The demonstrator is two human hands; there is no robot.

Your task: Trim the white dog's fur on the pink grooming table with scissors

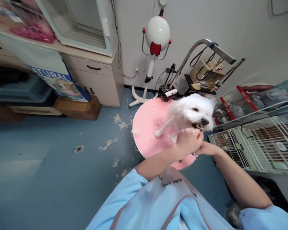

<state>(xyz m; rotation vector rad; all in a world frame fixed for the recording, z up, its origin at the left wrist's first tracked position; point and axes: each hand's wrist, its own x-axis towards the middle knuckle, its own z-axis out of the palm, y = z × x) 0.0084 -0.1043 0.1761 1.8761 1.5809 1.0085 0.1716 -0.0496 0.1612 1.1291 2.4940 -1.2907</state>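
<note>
A white fluffy dog [196,110] sits on a round pink grooming table [148,118], its muzzle turned toward me and its mouth partly open. Right under its chin, my left hand [190,140] is closed, fingers curled at the chin fur; what lies inside the fist is hidden. My right hand [204,148] is closed too, close against the left and partly behind it. Below the right hand juts a small shiny metal piece [195,156] that looks like a scissors handle; the rest is covered by my hands.
Behind the table stand a white dryer [157,32] on a stand and a curved metal grooming arm [194,48] with a hanging loop. White clippers [171,93] lie by a tool holder at the table's far edge. Wire cages [249,143] flank the right; fur clumps [108,144] litter the floor.
</note>
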